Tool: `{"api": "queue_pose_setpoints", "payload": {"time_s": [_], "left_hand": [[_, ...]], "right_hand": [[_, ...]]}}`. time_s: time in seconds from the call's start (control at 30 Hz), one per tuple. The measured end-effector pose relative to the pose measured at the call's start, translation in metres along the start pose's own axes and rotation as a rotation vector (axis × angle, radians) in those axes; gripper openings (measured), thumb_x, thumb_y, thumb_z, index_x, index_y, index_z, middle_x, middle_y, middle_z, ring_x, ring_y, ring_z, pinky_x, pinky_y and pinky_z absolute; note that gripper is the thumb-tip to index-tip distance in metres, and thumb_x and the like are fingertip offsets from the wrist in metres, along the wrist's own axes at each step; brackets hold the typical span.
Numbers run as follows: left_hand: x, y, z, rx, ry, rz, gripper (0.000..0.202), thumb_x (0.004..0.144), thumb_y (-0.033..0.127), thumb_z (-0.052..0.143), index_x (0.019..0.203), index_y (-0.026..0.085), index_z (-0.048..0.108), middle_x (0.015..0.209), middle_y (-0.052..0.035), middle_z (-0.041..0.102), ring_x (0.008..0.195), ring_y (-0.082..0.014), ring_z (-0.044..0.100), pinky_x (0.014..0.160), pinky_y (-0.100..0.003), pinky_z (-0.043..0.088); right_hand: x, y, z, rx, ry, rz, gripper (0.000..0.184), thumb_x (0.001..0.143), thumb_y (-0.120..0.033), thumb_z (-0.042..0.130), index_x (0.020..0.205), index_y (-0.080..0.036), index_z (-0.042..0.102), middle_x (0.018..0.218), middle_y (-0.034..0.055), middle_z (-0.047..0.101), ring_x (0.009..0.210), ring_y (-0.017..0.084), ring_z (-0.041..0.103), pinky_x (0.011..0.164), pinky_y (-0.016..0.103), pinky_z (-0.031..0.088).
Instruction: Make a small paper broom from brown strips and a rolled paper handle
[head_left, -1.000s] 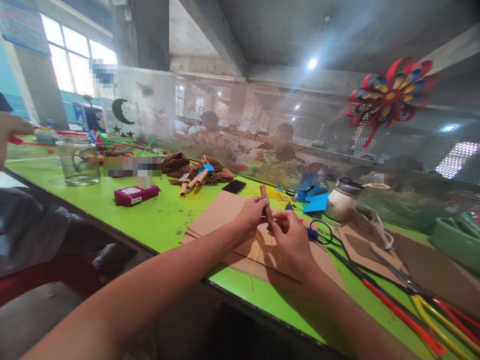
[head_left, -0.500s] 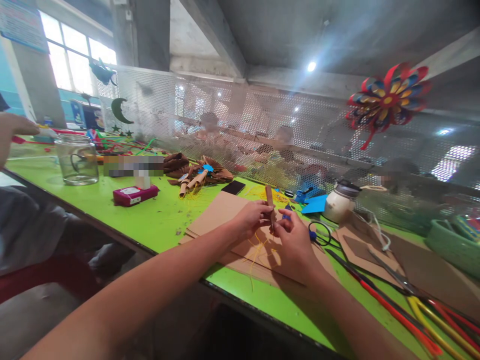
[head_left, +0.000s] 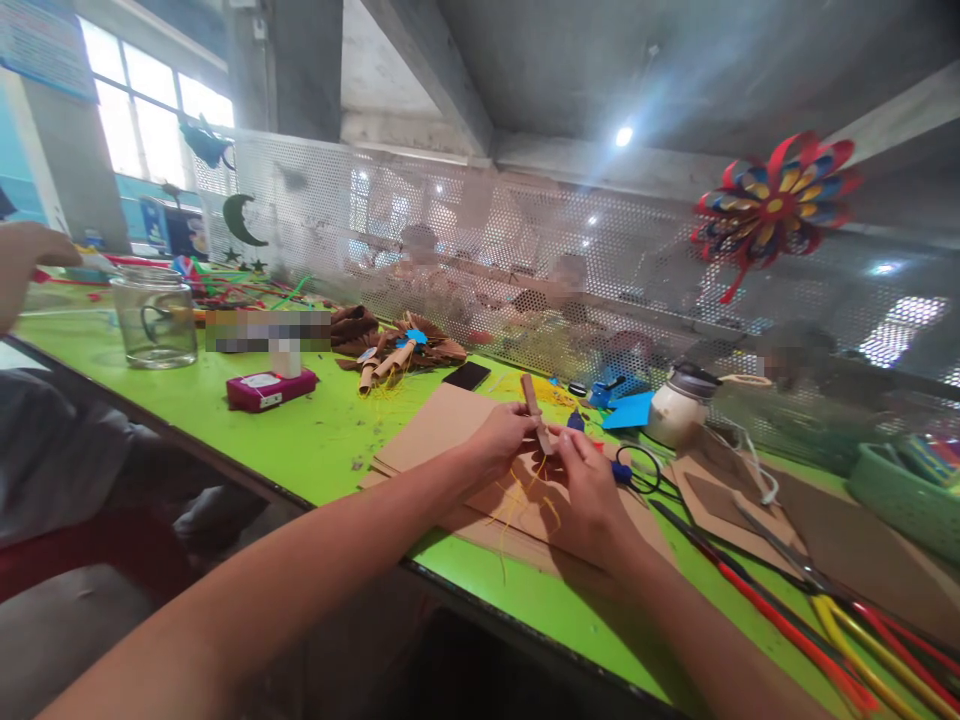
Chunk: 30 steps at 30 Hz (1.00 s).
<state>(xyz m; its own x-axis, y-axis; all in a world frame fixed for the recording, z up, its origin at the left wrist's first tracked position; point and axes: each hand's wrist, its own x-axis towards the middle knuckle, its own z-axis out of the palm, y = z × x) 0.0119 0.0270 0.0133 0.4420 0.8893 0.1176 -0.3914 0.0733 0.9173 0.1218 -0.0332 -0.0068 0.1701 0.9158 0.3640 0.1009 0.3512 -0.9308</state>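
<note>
Pinching brown paper roll in closed fingertips of left hand and right hand, above cardboard sheets; far left, glass jar containing dark loop.

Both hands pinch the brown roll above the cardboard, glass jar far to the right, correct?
No: the head view shows the glass jar far to the left. Left hand and right hand do pinch the brown roll above the cardboard.

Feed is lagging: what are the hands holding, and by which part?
Left hand and right hand both pinch a slim brown roll at its lower end; its upper end sticks up free.
</note>
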Motion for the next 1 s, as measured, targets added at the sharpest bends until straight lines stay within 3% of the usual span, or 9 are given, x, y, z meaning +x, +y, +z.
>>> {"api": "queue_pose_setpoints", "payload": {"time_s": [0.1, 0.2, 0.43, 0.63, 0.83, 1.0], "left_hand": [[0.001, 0.001, -0.001, 0.001, 0.042, 0.019, 0.015, 0.076, 0.001, 0.049, 0.068, 0.014, 0.048, 0.057, 0.0007, 0.053, 0.05, -0.0078, 0.053, 0.06, -0.024, 0.045], [0.0, 0.0, 0.002, 0.005, 0.036, 0.02, 0.014, 0.075, 0.0, 0.048, 0.069, 0.013, 0.049, 0.059, -0.0007, 0.055, 0.051, -0.0085, 0.054, 0.062, -0.025, 0.046], [-0.001, -0.006, 0.007, 0.023, -0.075, 0.008, 0.011, 0.07, 0.001, 0.052, 0.072, 0.012, 0.052, 0.064, -0.002, 0.056, 0.057, -0.0112, 0.057, 0.062, -0.027, 0.045], [-0.003, -0.004, 0.005, 0.029, -0.065, -0.016, 0.009, 0.079, 0.012, 0.048, 0.071, 0.013, 0.05, 0.059, -0.0017, 0.055, 0.053, -0.0106, 0.055, 0.057, -0.025, 0.045], [-0.001, -0.005, 0.003, 0.023, -0.053, -0.031, 0.01, 0.08, 0.012, 0.046, 0.072, 0.012, 0.052, 0.06, -0.0028, 0.057, 0.052, -0.0106, 0.056, 0.058, -0.026, 0.046], [0.0, -0.005, 0.002, -0.002, -0.032, -0.013, 0.011, 0.082, 0.012, 0.045, 0.073, 0.012, 0.051, 0.061, -0.0028, 0.058, 0.053, -0.011, 0.057, 0.06, -0.026, 0.048]], "right_hand": [[-0.001, 0.0, 0.0, 0.008, 0.056, 0.047, 0.036, 0.081, -0.047, 0.047, 0.099, -0.018, 0.056, 0.075, 0.0041, 0.062, 0.062, 0.016, 0.058, 0.059, 0.031, 0.051], [-0.001, -0.001, 0.0, -0.054, 0.062, 0.055, 0.034, 0.08, -0.046, 0.049, 0.099, -0.019, 0.055, 0.079, 0.0039, 0.062, 0.065, 0.016, 0.058, 0.058, 0.029, 0.05], [0.006, 0.004, -0.005, -0.248, 0.087, -0.026, 0.043, 0.076, -0.045, 0.055, 0.107, -0.015, 0.052, 0.069, 0.0013, 0.057, 0.062, 0.016, 0.055, 0.056, 0.029, 0.046], [0.0, -0.002, -0.001, -0.378, 0.112, -0.162, 0.037, 0.08, -0.042, 0.051, 0.105, -0.014, 0.055, 0.063, -0.0009, 0.052, 0.055, 0.015, 0.05, 0.052, 0.027, 0.042], [-0.004, 0.0, 0.002, -0.519, 0.129, -0.285, 0.035, 0.085, -0.038, 0.043, 0.11, -0.015, 0.052, 0.067, 0.0008, 0.054, 0.061, 0.017, 0.052, 0.058, 0.029, 0.044], [-0.003, 0.002, 0.0, -0.53, 0.146, -0.357, 0.035, 0.089, -0.038, 0.035, 0.11, -0.015, 0.051, 0.092, 0.0094, 0.06, 0.08, 0.02, 0.056, 0.073, 0.035, 0.045]]}}
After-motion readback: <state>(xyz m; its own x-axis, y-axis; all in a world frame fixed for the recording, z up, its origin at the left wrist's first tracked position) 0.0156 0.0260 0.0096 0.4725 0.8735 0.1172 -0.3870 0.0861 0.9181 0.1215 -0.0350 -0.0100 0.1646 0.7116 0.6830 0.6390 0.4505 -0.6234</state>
